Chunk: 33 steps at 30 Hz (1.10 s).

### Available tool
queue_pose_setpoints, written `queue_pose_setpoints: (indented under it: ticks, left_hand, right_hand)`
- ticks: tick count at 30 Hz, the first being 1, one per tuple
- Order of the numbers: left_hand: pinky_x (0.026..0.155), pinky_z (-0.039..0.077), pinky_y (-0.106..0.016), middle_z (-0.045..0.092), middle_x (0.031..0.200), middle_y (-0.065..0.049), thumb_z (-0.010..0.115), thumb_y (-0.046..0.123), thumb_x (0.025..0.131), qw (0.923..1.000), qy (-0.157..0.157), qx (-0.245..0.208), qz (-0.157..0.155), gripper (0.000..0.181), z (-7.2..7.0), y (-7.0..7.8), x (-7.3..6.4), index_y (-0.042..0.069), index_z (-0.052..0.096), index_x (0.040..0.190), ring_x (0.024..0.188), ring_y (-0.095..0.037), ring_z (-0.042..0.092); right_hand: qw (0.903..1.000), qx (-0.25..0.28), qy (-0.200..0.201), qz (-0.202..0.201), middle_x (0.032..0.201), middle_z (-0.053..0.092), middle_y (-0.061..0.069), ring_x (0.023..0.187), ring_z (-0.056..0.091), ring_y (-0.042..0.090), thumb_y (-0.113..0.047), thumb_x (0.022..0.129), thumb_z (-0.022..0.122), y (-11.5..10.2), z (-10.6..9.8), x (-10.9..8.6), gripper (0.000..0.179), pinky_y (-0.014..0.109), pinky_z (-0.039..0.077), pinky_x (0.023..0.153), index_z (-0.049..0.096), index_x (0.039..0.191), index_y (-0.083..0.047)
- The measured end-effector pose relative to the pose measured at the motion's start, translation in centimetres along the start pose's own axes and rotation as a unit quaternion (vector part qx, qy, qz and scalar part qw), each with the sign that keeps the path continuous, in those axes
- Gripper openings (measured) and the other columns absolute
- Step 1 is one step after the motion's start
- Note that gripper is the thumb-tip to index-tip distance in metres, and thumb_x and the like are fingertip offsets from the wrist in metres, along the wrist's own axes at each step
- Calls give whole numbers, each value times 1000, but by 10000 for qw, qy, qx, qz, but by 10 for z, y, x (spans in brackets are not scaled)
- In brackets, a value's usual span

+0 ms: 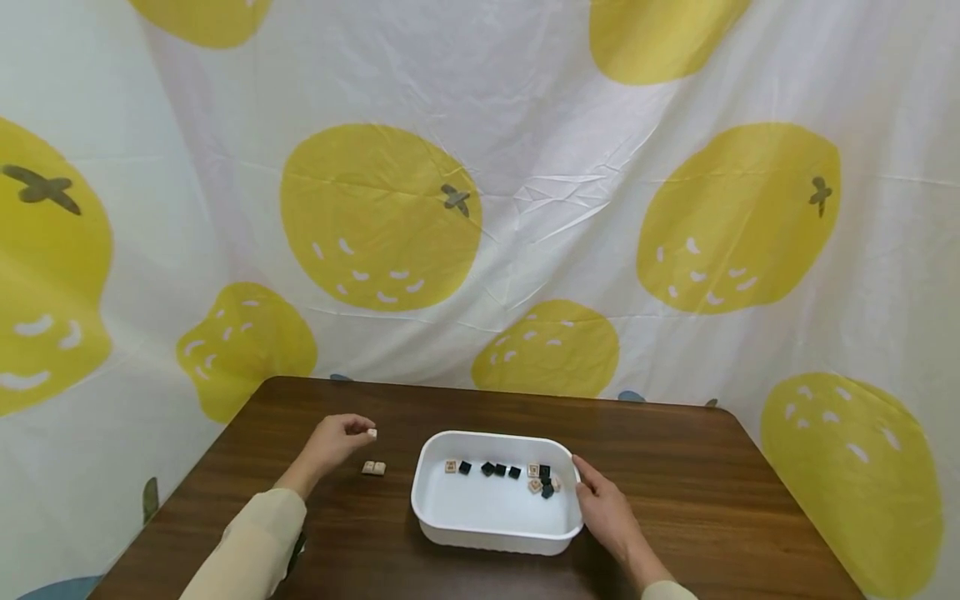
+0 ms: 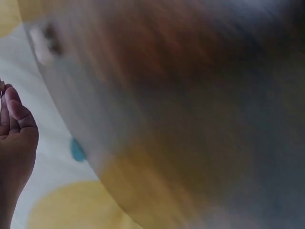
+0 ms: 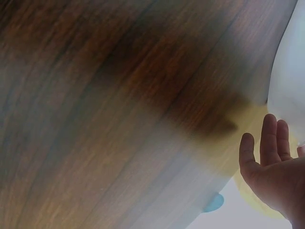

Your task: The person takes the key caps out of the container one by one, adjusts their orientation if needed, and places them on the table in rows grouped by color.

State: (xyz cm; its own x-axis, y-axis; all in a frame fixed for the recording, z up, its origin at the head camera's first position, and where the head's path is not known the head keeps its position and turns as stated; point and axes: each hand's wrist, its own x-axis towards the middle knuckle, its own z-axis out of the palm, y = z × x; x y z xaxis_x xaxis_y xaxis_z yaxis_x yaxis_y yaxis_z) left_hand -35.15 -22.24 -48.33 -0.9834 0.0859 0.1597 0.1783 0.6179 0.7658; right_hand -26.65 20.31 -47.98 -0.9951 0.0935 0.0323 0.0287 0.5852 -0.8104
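The little pale block (image 1: 372, 433) is pinched in the left grip's (image 1: 336, 442) fingertips, left of the white tray (image 1: 495, 540). Probably light, stiff, kinda slippery, so opposite sides seem best; the right grip (image 1: 609, 512), fingers fairly straight, touches the tray's edge.

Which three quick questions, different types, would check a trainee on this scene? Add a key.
1. True or false: the white rectangular plastic-looking tray holds several black square tiles.

2. Multiple choice: what does the left hand pinch?
A) a black tile
B) a small pale block
C) the tray's rim

3. Fill in: in the head view, the pair of small cream square blocks rests on the brown wood-grain table, to the ____ of the tray.

Key: 1. True. 2. B. 3. left.
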Motion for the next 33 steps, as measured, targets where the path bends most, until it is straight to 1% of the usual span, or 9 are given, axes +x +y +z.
queue_pose_setpoints:
  ticks: [3,6,10,13,14,18,20,25,33]
  left_hand:
    - [87,49,-49,70,106,-13,68,15,93,9998,-88,112,-155,22,-7,-10,-7,0,72,109,104,-33,62]
    - [85,50,-48,70,104,-13,69,13,92,9994,-185,164,-244,20,-11,-17,-12,-1,72,107,101,-31,62]
    - [80,50,-43,69,101,-12,71,11,90,9990,-284,209,-267,18,-14,-24,-17,-2,73,103,94,-27,61]
    - [81,50,-44,70,101,-13,72,11,90,9989,-363,240,-183,19,-15,-28,-18,-3,73,103,94,-27,61]
    - [80,50,-41,70,98,-10,73,12,89,9990,-330,272,-154,18,-14,-31,-18,-1,74,101,92,-23,62]
    - [81,50,-41,71,98,-10,73,10,88,9985,-462,285,-72,16,-12,-32,-19,-1,74,100,91,-22,61]
    - [81,49,-40,71,98,-10,73,8,88,9982,-508,313,-105,15,-11,-32,-20,0,75,99,91,-20,61]
    - [86,48,-45,70,102,-13,71,7,88,9969,-667,368,-180,15,-9,-29,-21,-1,75,100,95,-24,60]
    - [81,48,-41,70,98,-10,71,8,88,9957,-802,461,-31,15,-8,-30,-20,0,75,100,89,-19,59]
  right_hand:
    - [10000,-1,38,-43,128,58,29,122,52,43,-11,100,43,0,1,-1,46,60,35,103,48,145,-3]
    - [9999,27,73,-71,128,59,29,122,52,43,-10,100,44,1,1,-2,46,60,35,104,49,144,-3]
    - [9999,46,53,-81,129,57,30,123,51,44,-10,100,43,0,1,-3,46,60,35,104,49,144,-2]
    - [10000,75,19,-39,133,55,31,126,49,45,-10,100,42,0,1,-3,46,60,33,105,48,145,-2]
    - [10000,73,22,-42,133,55,31,126,48,45,-10,100,43,0,1,-3,46,60,33,105,48,145,-2]
    - [10000,72,33,-43,133,54,31,127,48,45,-11,100,42,0,0,-3,46,60,33,106,48,145,-2]
    - [9999,64,52,-63,133,55,31,127,48,45,-11,100,42,0,0,-3,46,60,33,106,48,145,-2]
    - [9999,60,55,-88,134,54,31,128,47,46,-10,100,42,1,1,-3,46,60,33,106,48,145,-2]
    - [10000,37,-31,16,138,50,30,130,45,46,-12,101,41,0,0,-1,46,61,31,106,46,146,-4]
